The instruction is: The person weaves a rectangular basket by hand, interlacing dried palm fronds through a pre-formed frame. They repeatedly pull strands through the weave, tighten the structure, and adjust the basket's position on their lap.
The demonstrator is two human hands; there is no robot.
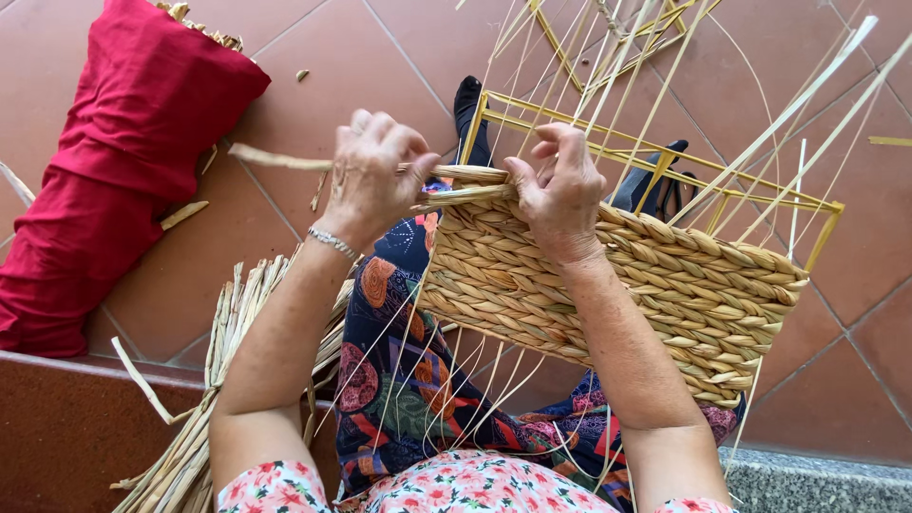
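A floor of large terracotta tiles [313,57] fills the background, with a darker red step at the near left and a grey stone edge at the near right. The person sits above it, legs in dark patterned fabric stretched away from the camera.

Across the lap rests a half-woven basket of thick twisted straw braid [665,285], built on a yellow metal wire frame [665,157] whose bare far rim stands above the finished rows. Thin pale upright straws [798,104] fan out from the weave toward the far right.

The left hand [372,176], a silver bracelet on its wrist, is closed on a flat pale straw strand [275,158] that runs out to the left, just beside the basket's left corner. The right hand [560,195] lies on the top row at that same corner, fingers [560,142] curled over the braid and thumb pressing it down, so both hands are shut on material.

The strand looks light, dry and pliable, yet likely to crack if bent sharply; a hold close to the weave seems best. The woven wall seems firm, stiffened by the frame, and safe to grip at the rim.

A stuffed red cloth sack [123,161] lies at the far left, and a loose bundle of dry straw [237,380] lies at the near left beside the leg.
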